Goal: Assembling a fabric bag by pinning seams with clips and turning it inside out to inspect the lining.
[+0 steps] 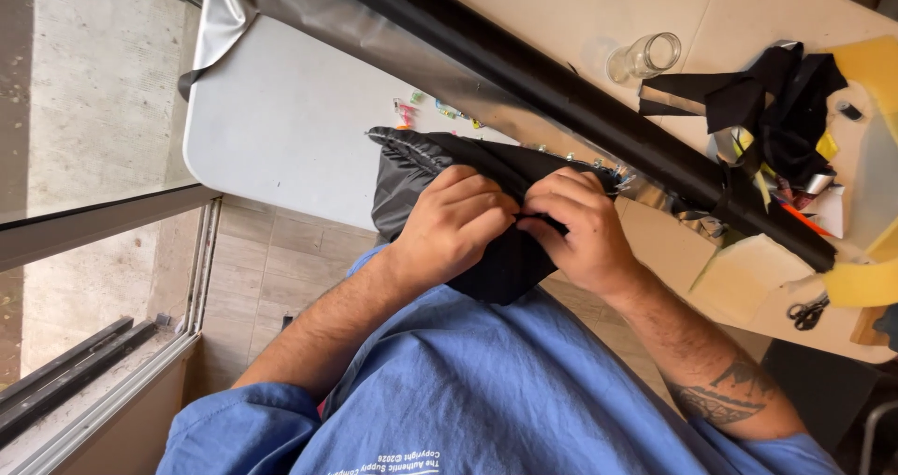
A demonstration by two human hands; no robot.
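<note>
Both hands meet at the middle of the frame, pinched together on one fold of black fabric. My left hand (pixel 458 221) is curled shut over the black fabric (pixel 440 162), knuckles up, so the cloth stays bunched and does not slide off the table edge. My right hand (pixel 572 227) presses against it, thumb and fingertips closed on the same seam, which keeps the fold tight between them. What exactly sits between my fingertips I cannot make out; it is hidden by the knuckles.

At the far left of the frame there is a tiled floor (pixel 271 251) and a window track, then the white table (pixel 271 120), on which the fabric lies with its lower part hanging over the edge toward my blue shirt (pixel 486 391). Just above the fabric lie small coloured clips (pixel 408 110), too small to tell apart.

A long black roll (pixel 580 92) with shiny silver sheeting runs diagonally across the upper middle, and it covers whatever lies beneath it. Right of it, a clear glass jar (pixel 645 56) lies on its side on a tan board. Further right sits a heap of black scraps (pixel 776 101), yellow foam (pixel 875 64) cut off by the frame edge, and scissors (pixel 806 312) at the lower right.
</note>
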